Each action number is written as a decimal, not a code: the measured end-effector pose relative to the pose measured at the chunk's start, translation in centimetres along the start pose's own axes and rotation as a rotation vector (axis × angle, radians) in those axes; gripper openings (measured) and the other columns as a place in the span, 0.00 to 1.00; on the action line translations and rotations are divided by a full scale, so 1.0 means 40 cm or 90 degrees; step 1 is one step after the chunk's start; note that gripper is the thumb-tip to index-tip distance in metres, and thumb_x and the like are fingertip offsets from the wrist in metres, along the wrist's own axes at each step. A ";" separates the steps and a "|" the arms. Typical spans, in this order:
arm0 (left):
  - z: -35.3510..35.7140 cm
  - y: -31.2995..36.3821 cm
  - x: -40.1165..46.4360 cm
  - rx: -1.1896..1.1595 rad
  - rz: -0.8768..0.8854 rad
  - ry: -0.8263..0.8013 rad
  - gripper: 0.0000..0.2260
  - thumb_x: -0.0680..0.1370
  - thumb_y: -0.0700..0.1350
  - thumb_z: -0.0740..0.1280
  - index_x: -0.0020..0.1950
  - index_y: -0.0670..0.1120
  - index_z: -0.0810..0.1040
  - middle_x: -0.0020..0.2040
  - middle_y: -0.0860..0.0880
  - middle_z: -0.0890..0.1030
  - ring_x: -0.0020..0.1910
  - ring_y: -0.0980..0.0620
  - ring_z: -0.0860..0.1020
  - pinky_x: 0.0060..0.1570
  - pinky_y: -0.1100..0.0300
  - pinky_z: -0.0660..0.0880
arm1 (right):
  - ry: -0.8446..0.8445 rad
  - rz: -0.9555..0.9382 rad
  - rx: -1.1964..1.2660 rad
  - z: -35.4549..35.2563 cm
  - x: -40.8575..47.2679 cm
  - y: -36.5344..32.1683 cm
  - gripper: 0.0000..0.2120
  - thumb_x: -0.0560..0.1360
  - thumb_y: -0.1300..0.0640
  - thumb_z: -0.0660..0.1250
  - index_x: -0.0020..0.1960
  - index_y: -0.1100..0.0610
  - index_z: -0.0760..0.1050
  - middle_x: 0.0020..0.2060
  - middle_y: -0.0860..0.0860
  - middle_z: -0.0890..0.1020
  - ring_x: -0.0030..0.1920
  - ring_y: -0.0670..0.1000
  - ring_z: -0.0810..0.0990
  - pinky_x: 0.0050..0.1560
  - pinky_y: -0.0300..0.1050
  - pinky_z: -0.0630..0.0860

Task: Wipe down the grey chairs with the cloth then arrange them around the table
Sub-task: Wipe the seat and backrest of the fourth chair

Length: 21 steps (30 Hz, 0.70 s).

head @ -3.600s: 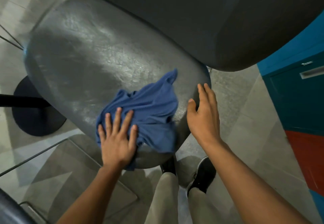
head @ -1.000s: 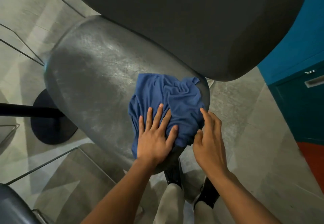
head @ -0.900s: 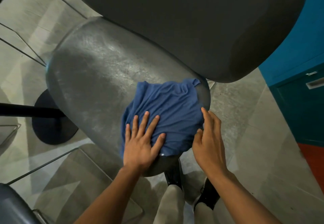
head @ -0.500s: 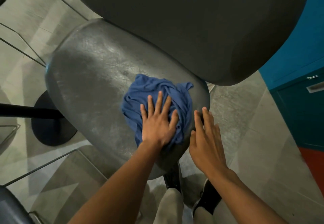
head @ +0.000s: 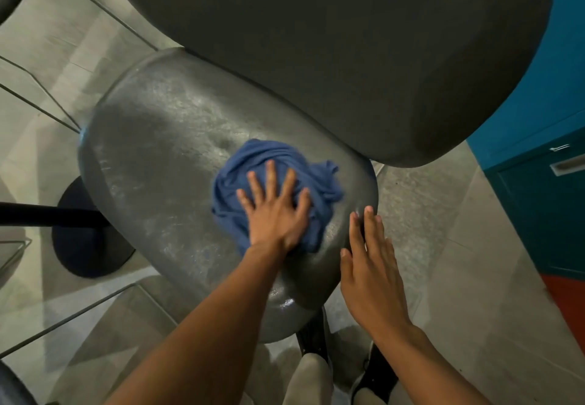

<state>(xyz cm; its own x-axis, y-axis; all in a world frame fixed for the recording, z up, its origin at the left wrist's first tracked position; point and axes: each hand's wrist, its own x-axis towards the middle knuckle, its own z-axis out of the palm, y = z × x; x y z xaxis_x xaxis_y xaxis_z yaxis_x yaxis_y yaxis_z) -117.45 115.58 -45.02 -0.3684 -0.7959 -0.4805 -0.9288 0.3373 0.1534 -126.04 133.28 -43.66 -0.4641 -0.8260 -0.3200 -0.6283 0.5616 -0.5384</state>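
Our left hand (head: pixel 274 214), fingers spread flat, presses the blue cloth (head: pixel 278 189) onto the grey chair seat (head: pixel 158 164), near the seat's right end just under the backrest (head: pixel 348 40). Since a moment ago the cloth has bunched and slid inward from the seat's edge. Our right hand (head: pixel 368 265), fingers straight and together, steadies that edge (wiping continues, arranging not begun).

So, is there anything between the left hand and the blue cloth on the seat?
Nothing visible. The left hand lies flat directly on the blue cloth, pressing it to the grey seat.
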 end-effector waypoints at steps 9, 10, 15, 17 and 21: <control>0.071 -0.191 -0.304 0.016 0.157 0.005 0.27 0.82 0.69 0.41 0.81 0.68 0.42 0.83 0.62 0.39 0.82 0.52 0.35 0.80 0.41 0.43 | -0.029 -0.012 0.001 -0.018 0.001 0.013 0.32 0.81 0.42 0.39 0.83 0.53 0.44 0.82 0.52 0.43 0.82 0.52 0.42 0.80 0.56 0.49; 0.067 -0.234 -0.316 0.013 0.111 0.001 0.28 0.81 0.71 0.40 0.81 0.68 0.42 0.83 0.62 0.39 0.82 0.52 0.35 0.80 0.41 0.43 | -0.037 -0.013 -0.006 -0.021 0.000 0.015 0.32 0.81 0.42 0.39 0.82 0.51 0.43 0.82 0.52 0.41 0.82 0.52 0.41 0.80 0.55 0.48; 0.021 -0.197 -0.146 -0.060 -0.161 0.028 0.30 0.79 0.70 0.39 0.80 0.66 0.37 0.83 0.54 0.34 0.81 0.44 0.33 0.78 0.38 0.36 | -0.052 -0.012 -0.018 -0.034 0.002 0.014 0.30 0.82 0.42 0.39 0.82 0.50 0.40 0.81 0.51 0.39 0.81 0.51 0.39 0.79 0.54 0.45; 0.008 -0.081 -0.061 -0.067 -0.159 0.023 0.28 0.83 0.65 0.42 0.82 0.60 0.39 0.82 0.50 0.33 0.80 0.40 0.32 0.77 0.34 0.35 | -0.065 -0.008 -0.016 -0.038 0.004 0.009 0.28 0.85 0.45 0.42 0.81 0.49 0.37 0.80 0.50 0.35 0.80 0.50 0.35 0.80 0.53 0.43; 0.040 0.067 -0.104 -0.013 0.088 0.034 0.27 0.83 0.64 0.39 0.82 0.62 0.41 0.82 0.54 0.34 0.80 0.45 0.31 0.78 0.39 0.34 | -0.109 -0.005 -0.033 -0.047 0.002 0.005 0.30 0.86 0.49 0.49 0.79 0.51 0.34 0.79 0.51 0.32 0.79 0.50 0.32 0.81 0.53 0.41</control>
<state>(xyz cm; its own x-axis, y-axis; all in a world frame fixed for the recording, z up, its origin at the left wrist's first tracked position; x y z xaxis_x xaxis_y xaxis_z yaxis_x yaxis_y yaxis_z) -118.34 120.58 -43.99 -0.4946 -0.7683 -0.4063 -0.8691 0.4361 0.2333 -127.38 133.44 -42.33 -0.3485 -0.8243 -0.4462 -0.6647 0.5530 -0.5024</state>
